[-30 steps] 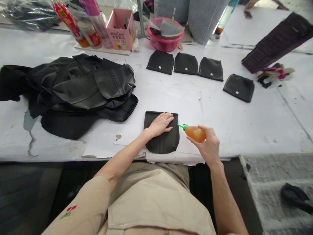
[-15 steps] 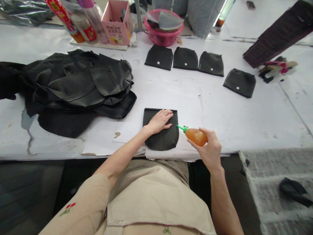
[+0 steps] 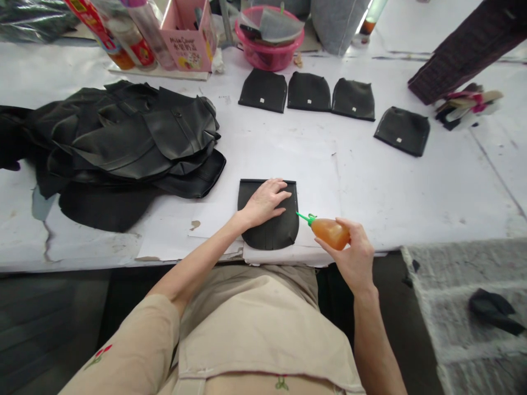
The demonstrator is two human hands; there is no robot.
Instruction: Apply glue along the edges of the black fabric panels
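Observation:
A black leather-like pocket piece [image 3: 275, 235], straight at the top and rounded at the bottom, lies flat near the table's front edge. My left hand [image 3: 265, 204] rests flat on it with the fingers spread. In my right hand [image 3: 357, 255] is a squeeze bottle [image 3: 331, 233] of amber liquid, probably glue, held tilted sideways. Its thin green nozzle [image 3: 303, 217] points left, the tip at the piece's right edge. Whether liquid is coming out is too small to see.
A heap of black leather-like pieces [image 3: 135, 131] lies on the left. Several small black pieces [image 3: 308, 92] are laid out at the back. Behind them stand a pink box [image 3: 187, 49] and a pink basket [image 3: 269, 55]. Dark rolled material [image 3: 448, 55] leans at the right.
The whole view has shifted slightly. The nozzle tip has moved a little along the piece's right edge toward me; the left hand stays on the piece.

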